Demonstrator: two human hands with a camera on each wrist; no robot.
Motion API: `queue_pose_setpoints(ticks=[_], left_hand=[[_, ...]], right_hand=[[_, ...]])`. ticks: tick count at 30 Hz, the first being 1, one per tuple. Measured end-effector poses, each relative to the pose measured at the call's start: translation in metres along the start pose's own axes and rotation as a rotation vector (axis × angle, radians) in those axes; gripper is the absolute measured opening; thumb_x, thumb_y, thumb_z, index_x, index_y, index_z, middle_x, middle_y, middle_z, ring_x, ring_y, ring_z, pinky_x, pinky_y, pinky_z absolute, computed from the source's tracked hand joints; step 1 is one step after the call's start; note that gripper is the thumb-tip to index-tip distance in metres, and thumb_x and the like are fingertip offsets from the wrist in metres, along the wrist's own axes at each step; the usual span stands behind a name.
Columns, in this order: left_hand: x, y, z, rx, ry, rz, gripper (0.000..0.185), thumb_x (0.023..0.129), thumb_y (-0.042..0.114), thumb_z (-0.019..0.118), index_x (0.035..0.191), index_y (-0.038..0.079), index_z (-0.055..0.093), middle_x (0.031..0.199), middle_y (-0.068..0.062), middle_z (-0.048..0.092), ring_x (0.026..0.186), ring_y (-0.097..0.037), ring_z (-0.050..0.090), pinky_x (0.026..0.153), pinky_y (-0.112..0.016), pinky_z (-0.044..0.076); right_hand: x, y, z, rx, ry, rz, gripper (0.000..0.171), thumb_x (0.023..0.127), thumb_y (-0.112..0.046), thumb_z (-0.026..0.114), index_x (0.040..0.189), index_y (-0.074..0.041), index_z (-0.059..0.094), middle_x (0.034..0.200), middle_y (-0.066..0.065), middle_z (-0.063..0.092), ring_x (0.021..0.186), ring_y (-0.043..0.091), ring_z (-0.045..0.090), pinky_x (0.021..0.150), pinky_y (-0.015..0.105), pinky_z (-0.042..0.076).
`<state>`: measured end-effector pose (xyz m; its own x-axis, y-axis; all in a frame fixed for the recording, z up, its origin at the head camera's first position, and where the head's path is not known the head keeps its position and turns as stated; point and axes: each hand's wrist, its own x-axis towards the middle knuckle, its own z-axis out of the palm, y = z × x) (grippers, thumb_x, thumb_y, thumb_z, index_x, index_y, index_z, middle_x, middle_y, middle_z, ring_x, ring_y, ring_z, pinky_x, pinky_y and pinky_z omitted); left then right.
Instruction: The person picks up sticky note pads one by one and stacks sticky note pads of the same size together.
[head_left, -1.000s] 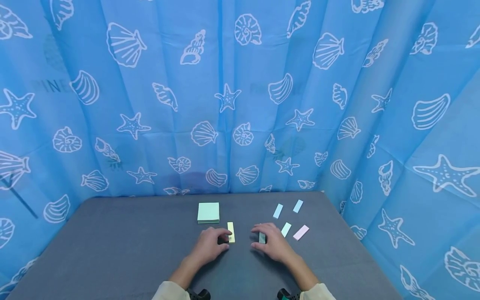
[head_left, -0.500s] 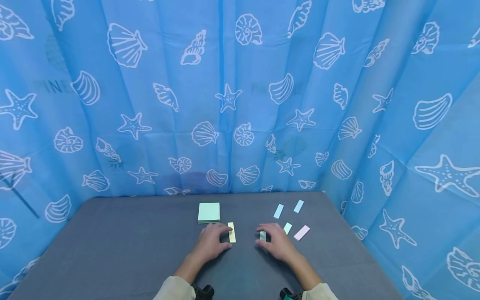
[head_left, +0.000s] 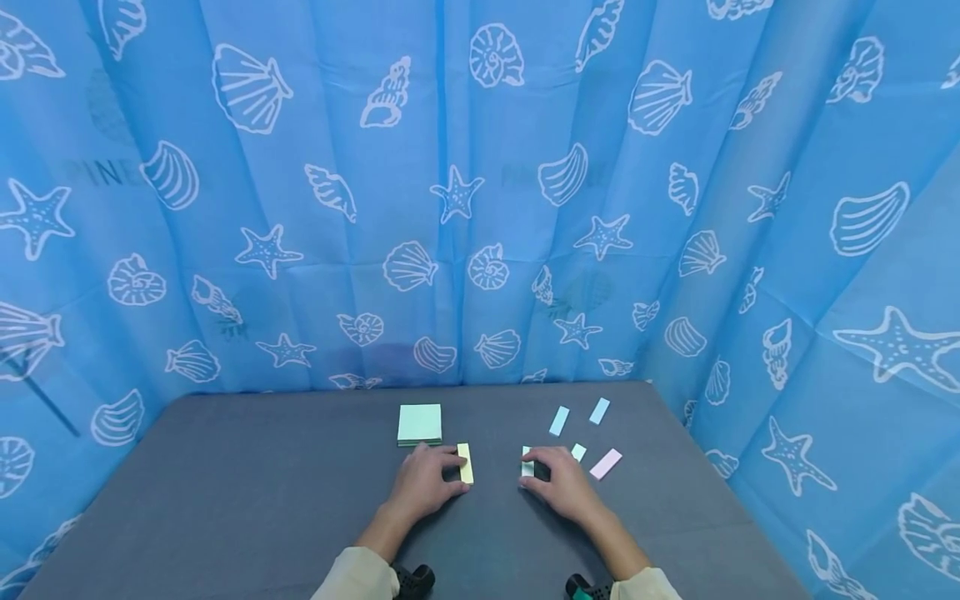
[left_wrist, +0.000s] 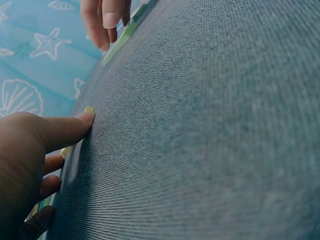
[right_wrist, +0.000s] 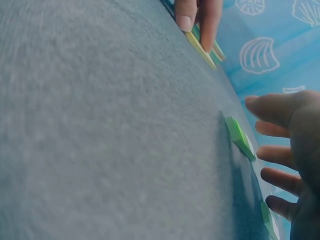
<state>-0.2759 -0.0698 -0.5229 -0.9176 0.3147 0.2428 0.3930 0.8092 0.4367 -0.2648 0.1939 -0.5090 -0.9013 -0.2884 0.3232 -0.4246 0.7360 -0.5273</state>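
Note:
My left hand (head_left: 423, 481) is at a narrow yellow sticky-note pad (head_left: 466, 464) on the table. In the left wrist view its thumb is on one end of the yellow pad (left_wrist: 89, 109), and the index fingertip is near the other end. My right hand (head_left: 562, 481) hovers around a pale green narrow sticky-note pad (head_left: 528, 469), thumb and fingers spread. In the right wrist view a gap shows between its fingertips and the green pad (right_wrist: 240, 138), which lies flat. Just beyond the left hand sits a square stack of light green sticky notes (head_left: 420, 423).
Right of the right hand lie another green strip pad (head_left: 578, 452), a pink one (head_left: 606, 464) and two light blue ones, the nearer (head_left: 559, 421) and the farther (head_left: 599, 411). Blue shell-printed curtain (head_left: 450, 208) hangs behind the grey-covered table (head_left: 247, 492).
My right hand has moved slightly right, off the green strip pad, which now shows more fully. My left hand has shifted slightly right, with its thumb now at the yellow pad's near end.

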Motion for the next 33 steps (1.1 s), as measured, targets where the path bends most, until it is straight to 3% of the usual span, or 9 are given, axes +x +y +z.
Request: queue_pose_setpoints(ticks=[9, 18, 33], left_hand=[[0.0, 0.002, 0.0, 0.003, -0.007, -0.021, 0.038, 0.078, 0.04, 0.08, 0.112, 0.023, 0.075, 0.127, 0.001, 0.063, 0.107, -0.025, 0.054, 0.087, -0.046, 0.043], [-0.001, 0.004, -0.001, 0.0, -0.007, -0.029, 0.038, 0.079, 0.04, 0.08, 0.112, 0.022, 0.075, 0.128, 0.001, 0.062, 0.108, -0.025, 0.054, 0.088, -0.046, 0.043], [-0.001, 0.006, -0.002, 0.01, -0.009, -0.044, 0.038, 0.079, 0.041, 0.079, 0.113, 0.024, 0.075, 0.128, 0.004, 0.063, 0.101, -0.021, 0.053, 0.084, -0.042, 0.043]], right_hand=[[0.0, 0.007, -0.011, -0.138, -0.145, -0.029, 0.048, 0.077, -0.032, 0.081, 0.117, -0.009, 0.067, 0.129, 0.014, 0.059, 0.123, 0.038, 0.046, 0.097, 0.063, 0.032], [0.007, 0.014, -0.015, -0.26, -0.146, -0.184, 0.045, 0.08, -0.038, 0.078, 0.115, -0.011, 0.07, 0.123, 0.01, 0.064, 0.122, 0.035, 0.049, 0.096, 0.061, 0.035], [0.015, 0.015, -0.014, -0.298, -0.179, -0.222, 0.041, 0.083, -0.039, 0.075, 0.113, -0.01, 0.071, 0.118, 0.01, 0.065, 0.113, 0.03, 0.053, 0.094, 0.055, 0.039]])
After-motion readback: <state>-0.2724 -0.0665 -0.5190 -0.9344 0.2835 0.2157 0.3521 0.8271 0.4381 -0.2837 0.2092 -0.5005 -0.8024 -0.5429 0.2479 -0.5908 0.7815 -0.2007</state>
